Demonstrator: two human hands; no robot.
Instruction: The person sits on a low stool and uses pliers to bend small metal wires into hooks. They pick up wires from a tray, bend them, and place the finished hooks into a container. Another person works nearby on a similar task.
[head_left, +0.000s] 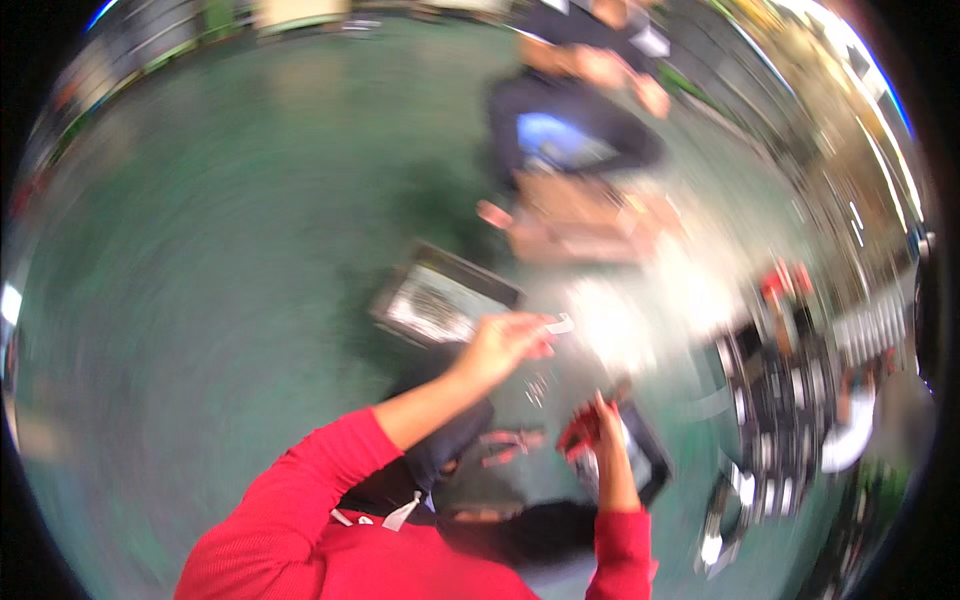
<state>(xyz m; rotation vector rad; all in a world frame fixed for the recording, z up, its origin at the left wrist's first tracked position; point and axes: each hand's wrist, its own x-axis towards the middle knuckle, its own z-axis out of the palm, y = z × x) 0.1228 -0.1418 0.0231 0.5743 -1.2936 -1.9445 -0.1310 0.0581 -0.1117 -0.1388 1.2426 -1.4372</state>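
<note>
My left hand [505, 350] reaches forward, its fingers pinched on a small pale hooked piece [562, 324] that juts out to the right. Just beyond that hand, a dark shallow tray [392, 322] holds a heap of small, shiny parts. My right hand [606, 425] is lower and to the right, fingers curled by a blurred red thing whose kind I cannot make out. A second dark tray [655, 462] with something pale in it lies beside this hand. Between my legs and hands, red-handled pliers [512, 445] rest on the floor, with several thin small pieces [538, 390] above them.
Across from me another person [575, 110] sits on the green floor [230, 220], behind a brown cardboard box [580, 225]. Stacked black and metal parts [785, 420] stand at the right. Racks or bins [120, 80] line the far left edge. Motion blurs much of the view.
</note>
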